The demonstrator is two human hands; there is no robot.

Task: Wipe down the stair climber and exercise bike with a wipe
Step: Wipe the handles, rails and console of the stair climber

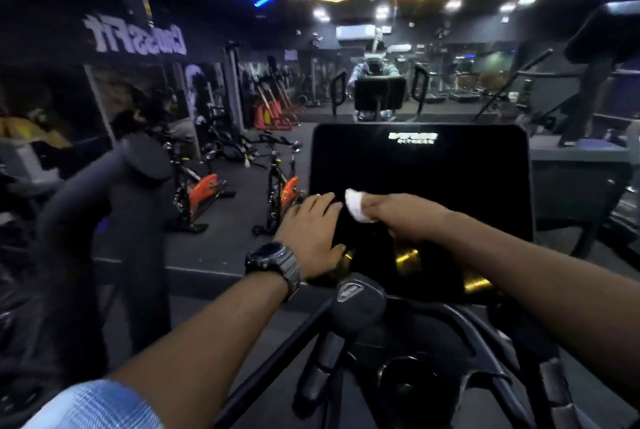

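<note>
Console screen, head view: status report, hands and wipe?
Right hand grips white wipe against console screen. Left hand flat on screen's left edge, fingers straight. Nothing in the way.

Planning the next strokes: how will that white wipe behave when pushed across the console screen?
The wipe looks bunched in the right hand, so it is probably soft and floppy, not stiff. It seems light, likely needing finger pressure to stay flat. The screen looks glossy, so it may slide easily.
</note>
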